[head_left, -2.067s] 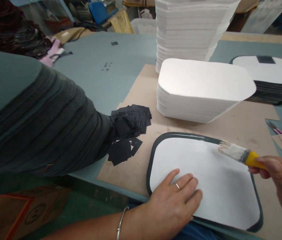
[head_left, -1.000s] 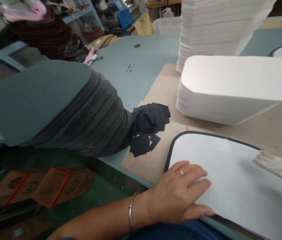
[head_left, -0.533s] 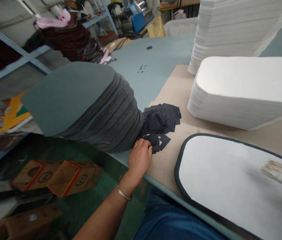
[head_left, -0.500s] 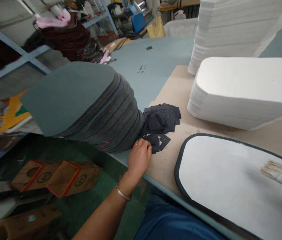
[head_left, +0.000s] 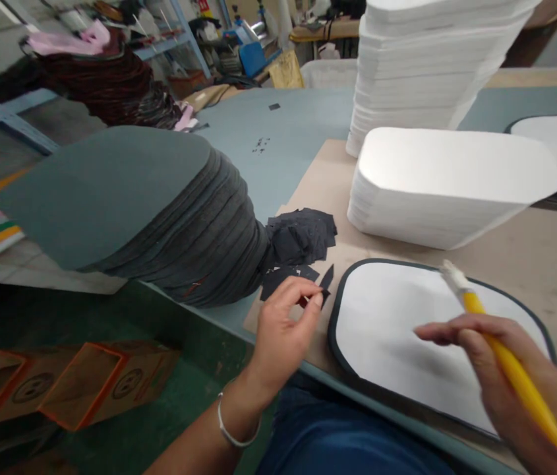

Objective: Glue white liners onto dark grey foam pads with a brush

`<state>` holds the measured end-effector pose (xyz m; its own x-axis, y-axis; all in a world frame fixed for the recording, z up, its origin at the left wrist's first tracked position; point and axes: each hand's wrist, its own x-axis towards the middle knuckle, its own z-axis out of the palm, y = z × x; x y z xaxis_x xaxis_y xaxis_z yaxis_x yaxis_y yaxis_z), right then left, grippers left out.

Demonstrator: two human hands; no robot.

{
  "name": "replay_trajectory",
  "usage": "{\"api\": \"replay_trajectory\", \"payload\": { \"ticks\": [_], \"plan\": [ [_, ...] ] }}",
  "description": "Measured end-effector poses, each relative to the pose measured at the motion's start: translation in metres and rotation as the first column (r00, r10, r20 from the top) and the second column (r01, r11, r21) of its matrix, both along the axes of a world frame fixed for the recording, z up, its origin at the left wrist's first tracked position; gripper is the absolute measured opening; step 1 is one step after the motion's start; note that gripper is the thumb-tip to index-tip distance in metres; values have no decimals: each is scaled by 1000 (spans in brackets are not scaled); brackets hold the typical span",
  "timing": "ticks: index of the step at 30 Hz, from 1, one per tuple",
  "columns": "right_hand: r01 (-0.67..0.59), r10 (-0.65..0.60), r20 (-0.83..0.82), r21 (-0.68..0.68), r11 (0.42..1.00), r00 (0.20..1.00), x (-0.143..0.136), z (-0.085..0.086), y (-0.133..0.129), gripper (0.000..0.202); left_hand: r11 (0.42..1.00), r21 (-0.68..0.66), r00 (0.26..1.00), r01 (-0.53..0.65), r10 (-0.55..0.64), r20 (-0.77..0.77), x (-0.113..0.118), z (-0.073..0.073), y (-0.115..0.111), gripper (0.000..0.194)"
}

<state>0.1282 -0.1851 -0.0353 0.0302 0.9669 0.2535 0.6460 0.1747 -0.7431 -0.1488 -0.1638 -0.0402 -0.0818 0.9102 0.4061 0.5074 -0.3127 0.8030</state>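
Between thumb and fingers, my left hand (head_left: 285, 326) pinches a small black patch (head_left: 327, 282) above the table's front edge. Just behind it lies a loose pile of black patches (head_left: 302, 232). My right hand (head_left: 500, 363), partly blurred, holds a paintbrush (head_left: 498, 353) with a yellow handle and pale bristles, its index finger stretched forward. Below that hand lies a white panel (head_left: 381, 316) with rounded corners, resting on a dark sheet that shows as a border around it. The brush tip is over the panel's far edge; touching cannot be told.
A tall leaning stack of dark grey sheets (head_left: 199, 224) stands left of the patches. White panels (head_left: 407, 214) are stacked behind the work, with a taller white stack (head_left: 407, 72) beyond. Open cardboard boxes (head_left: 90, 382) sit on the green floor below the table edge.
My left hand has lifted off the patch pile and moved right with one black patch. My right hand and the whole brush have come into view; earlier only blurred bristles showed.
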Motion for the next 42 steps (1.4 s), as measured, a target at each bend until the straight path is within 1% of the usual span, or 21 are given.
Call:
{"api": "replay_trajectory", "payload": {
  "ticks": [2,4,6,8,10,11,12,13,14,16,17,18,19,22,26,28,31,35,38,40,42],
  "plan": [
    [-118,114,-138,-22,993,984,-24,4,1,21,978,162,986,129,-109,-130,27,8,-5,10],
    [-145,135,-237,-23,989,962,-37,6,2,22,922,286,946,263,-188,-265,51,10,-11,13],
    [-59,52,-235,-24,998,971,-39,7,2,23,872,330,909,361,-251,-332,68,8,-14,15],
    [44,-46,-195,-18,999,980,-32,8,1,22,877,317,920,361,-279,-275,77,5,-15,18],
    [86,-87,-190,-13,996,978,-22,9,-1,20,937,202,958,285,-271,-95,81,4,-12,19],
    [91,-91,-201,-6,996,975,-17,9,-2,19,962,86,964,260,-264,32,83,3,-9,19],
    [88,-86,-216,0,996,973,-13,9,-3,19,960,-62,951,273,-260,170,84,3,-5,20],
    [81,-78,-229,3,997,970,-10,8,-3,19,919,-215,916,332,-259,305,85,2,-1,23],
    [70,-67,-234,5,998,970,-8,7,-4,18,842,-341,868,419,-262,421,87,2,4,26],
    [45,-45,-208,-2,999,977,-3,1,-4,18,686,-465,788,560,-266,556,91,0,11,26],
    [29,-30,-178,-7,1000,984,-1,-2,-3,18,645,-489,775,588,-276,568,93,-2,14,26],
    [17,-19,-143,-10,1000,990,3,-7,-2,18,633,-503,783,588,-289,550,96,-4,16,28],
    [9,-10,-105,-7,1000,994,7,-11,0,18,645,-510,803,570,-304,513,98,-6,19,29],
    [27,-27,-16,18,999,1000,18,-23,12,18,712,-510,873,482,-347,342,106,-10,32,27],
    [132,-132,75,4,991,988,27,-27,41,17,820,-465,915,335,-400,-47,120,-10,63,27],
    [158,-152,151,-33,987,977,28,-28,57,17,857,-450,884,250,-391,-255,126,-8,79,27],
    [166,-148,272,-47,985,951,28,-33,76,16,879,-450,802,155,-378,-462,135,-6,95,22],
    [171,-165,480,31,985,862,26,-44,83,13,888,-452,672,84,-386,-632,141,-4,98,22],
    [166,-187,589,90,982,786,29,-52,78,13,880,-471,596,59,-410,-691,141,0,93,25],
    [164,-203,581,120,979,788,39,-55,75,17,869,-493,603,42,-415,-681,135,3,93,28],
    [146,-193,516,132,981,835,56,-56,71,24,860,-510,653,37,-407,-639,124,6,94,35]
  ]
}}
